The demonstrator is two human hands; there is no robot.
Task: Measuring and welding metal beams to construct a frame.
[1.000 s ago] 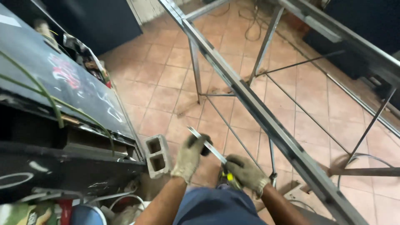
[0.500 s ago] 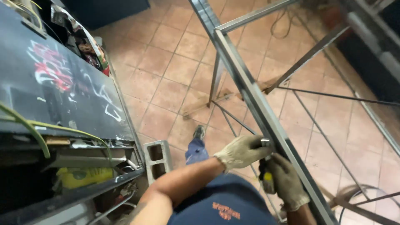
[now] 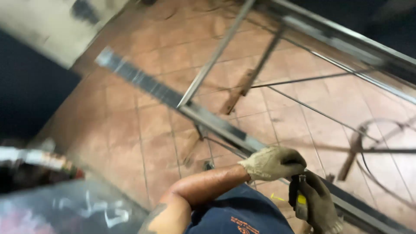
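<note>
Left hand: my gloved left hand (image 3: 273,163) is curled down over the top edge of the long steel frame rail (image 3: 216,123), fingers closed on it. I judge this steadies the rail and me while I lean over it.
Right hand: my right hand (image 3: 315,200), also gloved, is wrapped shut around a small tool with a yellow and black body (image 3: 301,203), held upright just below the rail and close under the left hand, ready to be brought to the metal.
Tool tip: hidden between the two gloves; I cannot tell what kind of head it has.
Rail position: it runs diagonally across the view, from upper left to lower right, above the tiled floor (image 3: 147,130).
Surroundings: thin diagonal brace rods (image 3: 303,106) and a second upper bar (image 3: 346,41) cross beyond the rail; a dark cable loop (image 3: 377,130) lies on the tiles at right.
In the way: the brace rods crowd the far side, and my own forearm (image 3: 203,188) covers the near side.
</note>
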